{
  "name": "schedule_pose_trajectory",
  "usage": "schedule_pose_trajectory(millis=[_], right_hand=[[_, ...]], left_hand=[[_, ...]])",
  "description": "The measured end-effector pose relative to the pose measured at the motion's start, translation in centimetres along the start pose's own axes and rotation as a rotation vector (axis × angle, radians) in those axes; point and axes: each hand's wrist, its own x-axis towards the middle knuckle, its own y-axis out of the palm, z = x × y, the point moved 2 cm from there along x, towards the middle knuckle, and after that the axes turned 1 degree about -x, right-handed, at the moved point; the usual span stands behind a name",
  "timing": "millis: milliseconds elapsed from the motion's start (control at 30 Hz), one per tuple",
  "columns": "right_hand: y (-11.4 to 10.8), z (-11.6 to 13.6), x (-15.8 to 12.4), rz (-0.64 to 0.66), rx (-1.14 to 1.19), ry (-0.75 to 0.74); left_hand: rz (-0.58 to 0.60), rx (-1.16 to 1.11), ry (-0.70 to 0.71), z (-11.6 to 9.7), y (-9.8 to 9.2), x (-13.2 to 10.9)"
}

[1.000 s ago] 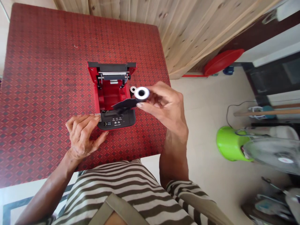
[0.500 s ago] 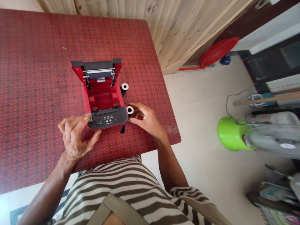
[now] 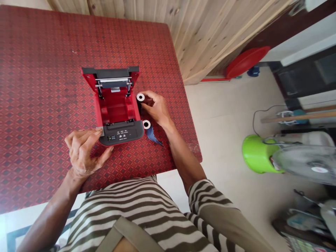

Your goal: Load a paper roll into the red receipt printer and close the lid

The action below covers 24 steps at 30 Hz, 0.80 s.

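A small red printer [image 3: 115, 105] with a black front panel stands open on the red patterned table [image 3: 47, 70], its lid tilted back. My left hand [image 3: 84, 152] rests against its front left corner, fingers curled on the casing. My right hand [image 3: 154, 106] is beside the printer's right side, fingers closed around a dark roll with a white core [image 3: 140, 97]. A second dark roll with a white core [image 3: 146, 124] lies on the table by the printer's front right corner, with a loose dark strip [image 3: 153, 136] trailing from it.
The table's right edge [image 3: 189, 115] runs close to my right arm. On the floor beyond are a green bucket [image 3: 256, 155], a fan [image 3: 307, 168], a red lid [image 3: 245, 61] against the wooden wall, and cables at the right.
My right hand lowered the roll it held up, set it by the printer's front right corner, then moved back to the other roll beside the printer. My left hand stayed put.
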Motion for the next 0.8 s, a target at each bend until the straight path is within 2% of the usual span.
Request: schedule_pose_trajectory(millis=[67,167,267,333,400,567,667,800], right_hand=[[-1.0,1.1,-0.8,-0.029,0.032,-0.002],[-3.7,4.8,-2.8,-0.027,0.12,-0.083],[-5.5,9.6,-4.6,0.184,0.229,-0.15],[-5.6,12.2,-5.2,0.356,0.254,-0.221],[-4.6,13.7,-5.2,0.438,0.125,-0.268],[-0.1,14.8,-3.8,0.334,-0.557,-0.322],[2.6,15.2,-3.3,0.367,-0.853,-0.292],[4.6,15.5,-2.5,0.461,-1.07,-0.201]], left_hand=[[-0.013,-0.01,0.017,0.0,0.0,0.1],[0.017,-0.019,-0.014,-0.1,0.1,0.1],[0.01,-0.056,-0.008,-0.2,0.0,0.2],[-0.005,-0.08,0.008,-0.3,0.1,0.2],[-0.014,-0.084,0.005,-0.3,0.1,0.3],[-0.003,-0.085,-0.003,-0.5,0.0,0.1],[0.026,-0.09,-0.019,-0.6,-0.2,-0.2],[0.057,-0.077,-0.057,-0.6,-0.2,-0.4]])
